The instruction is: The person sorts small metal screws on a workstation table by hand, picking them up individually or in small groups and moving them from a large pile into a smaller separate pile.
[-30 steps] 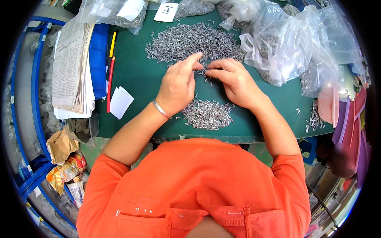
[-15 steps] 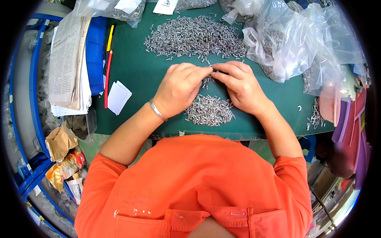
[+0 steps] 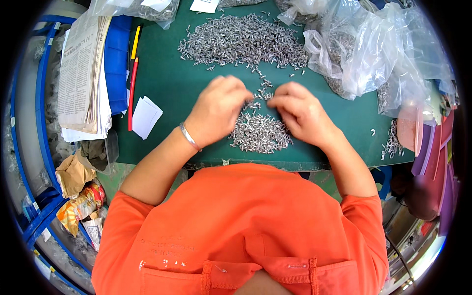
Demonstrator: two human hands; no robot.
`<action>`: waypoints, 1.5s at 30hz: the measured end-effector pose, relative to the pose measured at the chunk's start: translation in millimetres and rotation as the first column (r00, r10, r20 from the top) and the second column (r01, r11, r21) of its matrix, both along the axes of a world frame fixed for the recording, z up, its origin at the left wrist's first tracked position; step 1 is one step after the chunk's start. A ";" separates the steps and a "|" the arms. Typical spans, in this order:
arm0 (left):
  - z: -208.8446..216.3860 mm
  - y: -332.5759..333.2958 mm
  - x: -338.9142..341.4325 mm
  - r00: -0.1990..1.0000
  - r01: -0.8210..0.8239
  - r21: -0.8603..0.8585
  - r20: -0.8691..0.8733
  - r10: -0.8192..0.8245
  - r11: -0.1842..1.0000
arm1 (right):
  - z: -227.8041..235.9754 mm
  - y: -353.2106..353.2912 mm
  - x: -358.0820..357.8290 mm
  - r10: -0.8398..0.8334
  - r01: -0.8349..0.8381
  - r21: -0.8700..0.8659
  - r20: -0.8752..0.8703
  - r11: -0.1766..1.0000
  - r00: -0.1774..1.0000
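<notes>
Both hands have drawn closer to the person's body and parted from each other since the earlier frame, where their fingertips all but met. Beneath everything lies the green desk (image 3: 162, 64). On its far side spreads the large pile (image 3: 241, 42) of small grey metal pieces, with clear plastic bags (image 3: 378, 54) at its right end. Nearer, the left hand (image 3: 216, 110) and right hand (image 3: 305, 115) flank the small pile (image 3: 260, 132), which sits close to the front edge. The fingers (image 3: 282, 102) of both are curled and blurred; I cannot tell whether they pinch anything. Smallest is the thin trail (image 3: 264, 84) of loose pieces between the piles. The step in hand appears to be working these pieces by hand toward the small pile; the next move seems to call for light, precise fingertip control.
</notes>
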State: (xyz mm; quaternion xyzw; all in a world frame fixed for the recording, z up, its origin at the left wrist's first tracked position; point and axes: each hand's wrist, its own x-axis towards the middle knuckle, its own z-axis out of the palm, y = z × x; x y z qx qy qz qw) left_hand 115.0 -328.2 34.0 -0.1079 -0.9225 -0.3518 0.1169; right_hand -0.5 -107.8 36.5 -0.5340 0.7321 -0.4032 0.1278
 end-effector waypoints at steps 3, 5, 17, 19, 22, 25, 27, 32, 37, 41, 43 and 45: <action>-1.6 1.4 7.0 0.993 0.101 0.187 0.047 -0.111 0.977 | 2.4 1.8 -0.9 0.018 -0.018 -0.020 0.014 1.000 1.000; -0.7 6.8 1.7 0.995 -0.099 0.107 -0.004 0.100 0.989 | 0.7 -7.1 -3.5 -0.173 0.168 -0.052 -0.121 0.984 0.977; 6.2 13.5 14.6 0.989 0.011 0.236 0.144 -0.046 0.972 | 8.0 -2.0 8.5 0.119 -0.120 0.013 0.050 0.993 0.992; 6.1 11.2 4.4 0.999 -0.050 0.192 0.003 0.051 0.980 | 10.6 -14.2 -3.1 0.010 -0.009 0.009 -0.116 1.000 0.993; 3.4 6.3 -25.8 0.953 -0.207 0.030 -0.219 0.208 0.978 | 7.2 -45.2 -16.3 -0.110 0.092 -0.083 -0.257 0.992 0.960; -1.3 7.9 -30.5 0.957 -0.242 0.030 -0.157 0.244 0.970 | -3.4 -56.0 -20.9 -0.097 0.060 -0.120 -0.327 0.991 0.940; -1.5 5.3 -26.8 0.969 -0.228 0.081 -0.082 0.234 0.970 | -1.3 -45.5 -22.7 -0.051 0.038 -0.059 -0.254 0.998 0.966; -3.3 6.0 -18.5 0.963 -0.223 0.132 -0.127 0.239 0.966 | -1.8 -27.9 -23.7 -0.089 0.076 -0.063 -0.236 0.995 0.968; -0.2 6.6 -9.5 0.969 -0.211 0.132 -0.105 0.225 0.969 | 1.8 -10.3 -21.4 -0.158 0.129 -0.121 -0.277 0.984 0.948; 1.5 5.9 -10.4 0.958 -0.232 0.098 -0.146 0.245 0.968 | -2.3 -2.0 -16.7 -0.144 0.136 -0.048 -0.324 0.990 0.935; 0.8 8.1 -5.4 0.983 -0.161 -0.079 -0.098 0.153 0.984 | 0.8 -2.4 -4.3 -0.073 0.077 0.001 -0.301 0.997 0.951; -2.8 8.8 -4.6 0.983 -0.153 -0.024 -0.108 0.149 0.988 | 0.3 0.4 -3.0 -0.057 0.057 -0.007 -0.256 0.998 0.965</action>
